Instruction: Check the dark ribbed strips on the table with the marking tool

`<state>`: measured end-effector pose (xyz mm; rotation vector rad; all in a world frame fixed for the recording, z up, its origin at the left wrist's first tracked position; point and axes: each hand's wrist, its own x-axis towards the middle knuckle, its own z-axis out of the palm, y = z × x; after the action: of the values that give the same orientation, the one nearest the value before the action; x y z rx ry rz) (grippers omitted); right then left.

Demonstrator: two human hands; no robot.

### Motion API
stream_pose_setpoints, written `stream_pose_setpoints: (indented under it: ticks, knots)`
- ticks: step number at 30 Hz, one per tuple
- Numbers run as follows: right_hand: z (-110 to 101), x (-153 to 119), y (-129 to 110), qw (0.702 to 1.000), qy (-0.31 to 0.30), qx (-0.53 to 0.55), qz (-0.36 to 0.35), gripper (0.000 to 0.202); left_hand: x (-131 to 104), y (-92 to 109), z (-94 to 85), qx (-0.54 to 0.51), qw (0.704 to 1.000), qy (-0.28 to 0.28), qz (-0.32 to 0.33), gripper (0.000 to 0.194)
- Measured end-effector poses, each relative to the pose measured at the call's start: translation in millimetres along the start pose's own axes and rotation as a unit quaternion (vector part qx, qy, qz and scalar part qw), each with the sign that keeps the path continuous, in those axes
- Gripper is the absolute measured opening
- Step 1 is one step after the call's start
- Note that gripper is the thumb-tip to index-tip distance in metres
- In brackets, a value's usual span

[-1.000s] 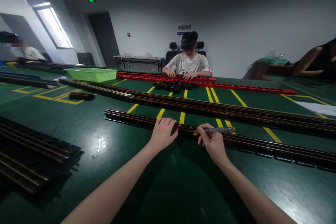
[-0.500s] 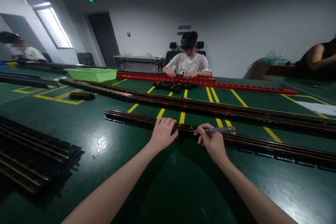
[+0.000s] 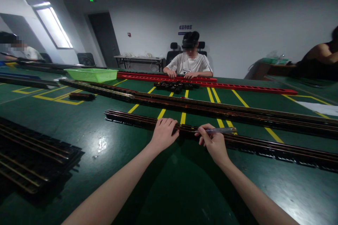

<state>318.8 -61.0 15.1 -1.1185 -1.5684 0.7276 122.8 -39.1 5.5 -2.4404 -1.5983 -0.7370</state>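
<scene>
A long black track strip (image 3: 264, 145) with thin copper-coloured rails runs across the table in front of me. My left hand (image 3: 165, 133) grips it near the middle, fingers over the far side and thumb on the near side. To the right, my right hand (image 3: 213, 144) pinches a slim screwdriver (image 3: 220, 130) with a translucent handle. The tool lies nearly level, its thin tip pointing left at the strip between my hands. Whether the tip touches the strip is too small to tell.
Beyond lies a longer row of black strips (image 3: 179, 104). More are stacked at left (image 3: 34, 151). A short piece (image 3: 81, 96), a green basket (image 3: 92, 75), dark small parts (image 3: 174, 86) and red ladder-like strips (image 3: 248, 87) lie farther off. A co-worker (image 3: 188, 63) sits opposite.
My hands, the screwdriver and the strip look unmoved. At the far left and far right, other people have shifted their arms slightly.
</scene>
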Motion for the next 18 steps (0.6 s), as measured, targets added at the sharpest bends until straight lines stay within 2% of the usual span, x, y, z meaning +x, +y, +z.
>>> stream_pose_setpoints:
  ticks: [18]
  knots:
    - [0.2,-0.3,-0.1,1.0,0.003,0.005,0.0,0.032,0.1,-0.5,0.0,-0.004,1.0,-0.001,-0.003,0.03]
